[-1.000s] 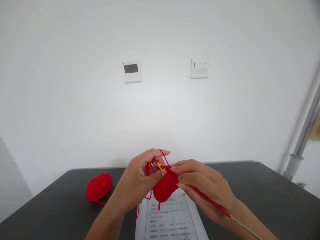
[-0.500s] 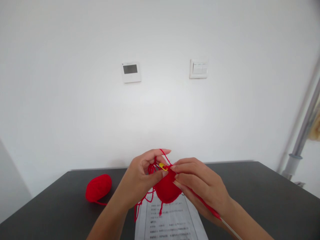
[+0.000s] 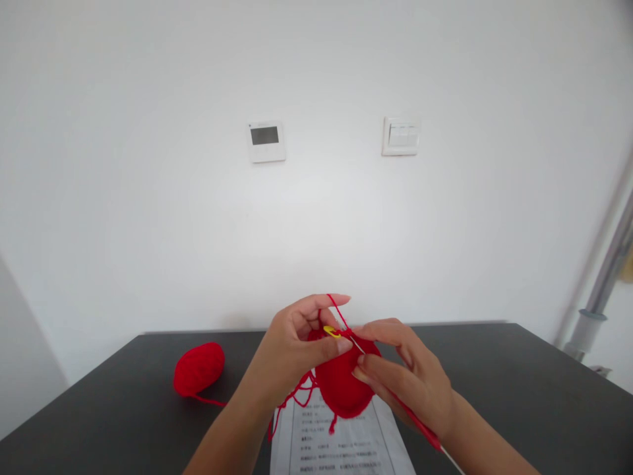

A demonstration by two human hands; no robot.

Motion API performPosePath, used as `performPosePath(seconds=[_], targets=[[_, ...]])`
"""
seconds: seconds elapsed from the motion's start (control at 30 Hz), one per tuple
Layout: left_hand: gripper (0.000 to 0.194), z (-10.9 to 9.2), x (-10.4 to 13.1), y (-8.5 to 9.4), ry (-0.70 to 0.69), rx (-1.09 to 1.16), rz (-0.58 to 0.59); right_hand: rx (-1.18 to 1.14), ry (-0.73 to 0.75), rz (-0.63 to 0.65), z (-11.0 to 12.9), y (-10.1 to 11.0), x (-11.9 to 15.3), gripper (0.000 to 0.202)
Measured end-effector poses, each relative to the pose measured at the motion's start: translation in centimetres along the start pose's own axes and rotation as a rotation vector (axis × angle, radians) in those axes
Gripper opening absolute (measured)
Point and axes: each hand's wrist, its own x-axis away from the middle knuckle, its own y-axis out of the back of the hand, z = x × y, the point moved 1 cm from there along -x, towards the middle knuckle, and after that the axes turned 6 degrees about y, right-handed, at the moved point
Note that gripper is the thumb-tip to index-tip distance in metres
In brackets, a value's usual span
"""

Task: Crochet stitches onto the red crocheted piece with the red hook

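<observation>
My left hand (image 3: 301, 336) pinches the upper left edge of a rounded red crochet piece (image 3: 346, 386), its thumb on the front. Red yarn runs over the raised left index finger down to the top edge of the piece. A yellow stitch marker (image 3: 331, 332) hangs in that edge beside the thumb. My right hand (image 3: 410, 369) is closed around a crochet hook (image 3: 357, 344) with a red grip, its thin metal shaft meeting the top stitches. The hook's tip is hidden in the stitches. Loose yarn loops dangle under my left hand.
A red yarn ball (image 3: 199, 369) lies on the dark table (image 3: 494, 382) at the left, its strand leading to my left forearm. Printed paper (image 3: 341, 448) lies below the crochet piece. On the white wall are a thermostat (image 3: 266, 152) and a light switch (image 3: 400, 136).
The whole view has shifted slightly. The right fingers have moved back from the stitches, showing more of the hook's shaft. More of the crochet piece's right side now shows.
</observation>
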Motion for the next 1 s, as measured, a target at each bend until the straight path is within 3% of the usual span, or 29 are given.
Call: performPosePath(seconds=[0.17,0.33,0.5,0.63,1.0], targets=[[0.038,1.1,-0.6,-1.1,0.035,0.181,-0.039,0.075,0.031,-0.080,-0.9,-0.6,0.6,0.026],[0.033,1.2,-0.3,-1.5,-0.093,-0.082,-0.196,0.268,0.127,-0.164,-1.2,-1.7,0.7,0.016],[0.035,0.8,-0.3,-0.5,-0.082,-0.267,-0.151,0.422,0.282,-0.075,-0.2,-1.2,-0.2,0.015],[0.038,0.7,-0.8,1.0,-0.098,-0.346,-0.173,0.412,0.371,-0.030,1.0,-0.4,-1.2,0.011],[0.027,0.3,-1.1,2.8,-0.090,-0.432,-0.065,0.079,-0.014,0.067,2.4,1.5,-1.6,0.011]])
